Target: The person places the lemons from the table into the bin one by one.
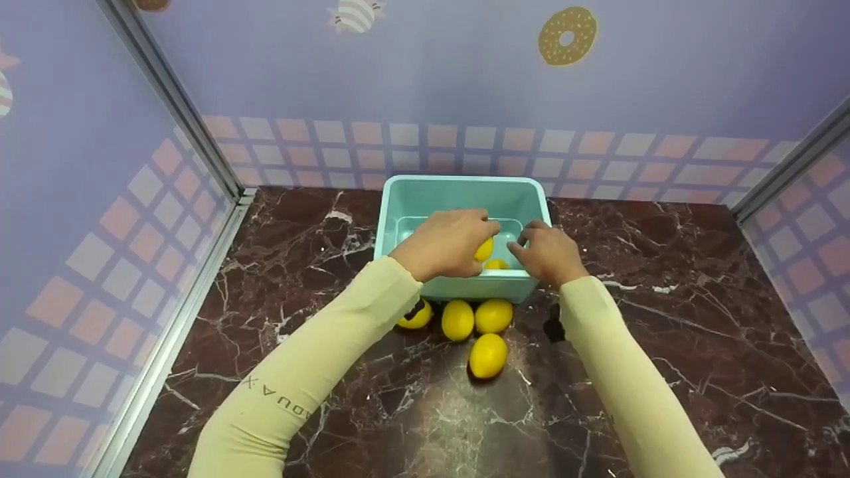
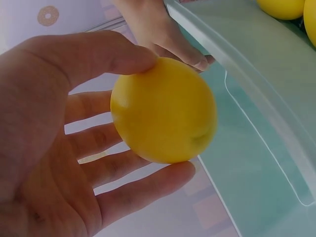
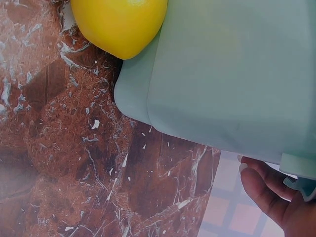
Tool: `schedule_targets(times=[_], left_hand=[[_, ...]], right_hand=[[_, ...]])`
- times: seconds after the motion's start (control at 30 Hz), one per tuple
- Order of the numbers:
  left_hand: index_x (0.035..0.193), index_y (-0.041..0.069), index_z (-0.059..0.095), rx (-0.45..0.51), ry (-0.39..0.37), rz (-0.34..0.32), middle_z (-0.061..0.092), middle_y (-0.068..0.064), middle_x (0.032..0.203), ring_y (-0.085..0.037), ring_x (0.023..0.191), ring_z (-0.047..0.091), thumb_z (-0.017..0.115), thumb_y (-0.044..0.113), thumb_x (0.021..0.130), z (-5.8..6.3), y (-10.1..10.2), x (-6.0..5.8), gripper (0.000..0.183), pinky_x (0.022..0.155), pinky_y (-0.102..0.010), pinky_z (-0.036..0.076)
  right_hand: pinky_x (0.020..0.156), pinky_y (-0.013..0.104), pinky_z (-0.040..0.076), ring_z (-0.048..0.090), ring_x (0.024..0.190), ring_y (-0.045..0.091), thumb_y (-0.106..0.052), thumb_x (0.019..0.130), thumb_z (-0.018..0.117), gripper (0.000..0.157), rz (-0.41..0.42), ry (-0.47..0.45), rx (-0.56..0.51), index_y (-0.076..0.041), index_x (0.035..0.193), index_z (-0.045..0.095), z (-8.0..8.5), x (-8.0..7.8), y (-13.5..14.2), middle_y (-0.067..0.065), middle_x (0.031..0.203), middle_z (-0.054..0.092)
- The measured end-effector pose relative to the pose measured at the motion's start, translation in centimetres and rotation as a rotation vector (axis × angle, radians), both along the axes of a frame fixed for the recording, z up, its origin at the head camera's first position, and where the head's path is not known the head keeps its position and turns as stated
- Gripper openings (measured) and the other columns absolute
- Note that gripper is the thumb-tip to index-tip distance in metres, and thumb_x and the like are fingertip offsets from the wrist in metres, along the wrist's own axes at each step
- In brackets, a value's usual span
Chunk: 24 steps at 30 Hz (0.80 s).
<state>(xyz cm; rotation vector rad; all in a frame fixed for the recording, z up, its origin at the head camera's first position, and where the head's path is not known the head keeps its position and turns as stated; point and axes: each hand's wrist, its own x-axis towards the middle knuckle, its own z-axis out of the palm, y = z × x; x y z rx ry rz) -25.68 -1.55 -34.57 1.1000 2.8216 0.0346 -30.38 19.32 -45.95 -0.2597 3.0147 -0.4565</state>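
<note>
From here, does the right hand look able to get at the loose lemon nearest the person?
Probably yes, after letting go: the right hand appears to grip the right rim of the tub. The nearest lemon lies uncovered on the countertop, and nothing seems to block its right side.

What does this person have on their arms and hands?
Pale yellow long sleeves: the left sleeve carries dark printed lettering. Small black objects show by both wrists, too unclear to identify. The left hand and right hand are bare, without gloves.
</note>
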Motion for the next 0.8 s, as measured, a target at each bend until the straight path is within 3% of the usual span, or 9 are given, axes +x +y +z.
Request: schedule_targets(times=[0.47,0.8], left_hand=[[0.132,0.013,0.055,-0.020,-0.012,0.024,0.058,-0.006,0.120,-0.022,0.094,0.057,0.066,0.024,0.084,0.2,0.2,-1.0,0.050,0.082,-0.038,0.053],[0.134,0.014,0.054,-0.017,-0.005,0.037,0.057,-0.007,0.128,-0.025,0.106,0.059,0.066,0.022,0.085,0.2,0.3,-1.5,0.051,0.088,-0.040,0.053]], right_hand=[[0.092,0.058,0.047,0.059,0.109,0.041,-0.042,0.095,0.051,0.043,-0.007,-0.005,-0.001,-0.005,0.107,0.069,-0.1,-0.1,-0.1,0.014,0.128,0.058],[0.093,0.058,0.047,0.060,0.108,0.041,-0.042,0.095,0.051,0.043,-0.010,0.000,-0.003,-0.005,0.108,0.069,0.0,-0.1,-0.1,0.014,0.127,0.058]])
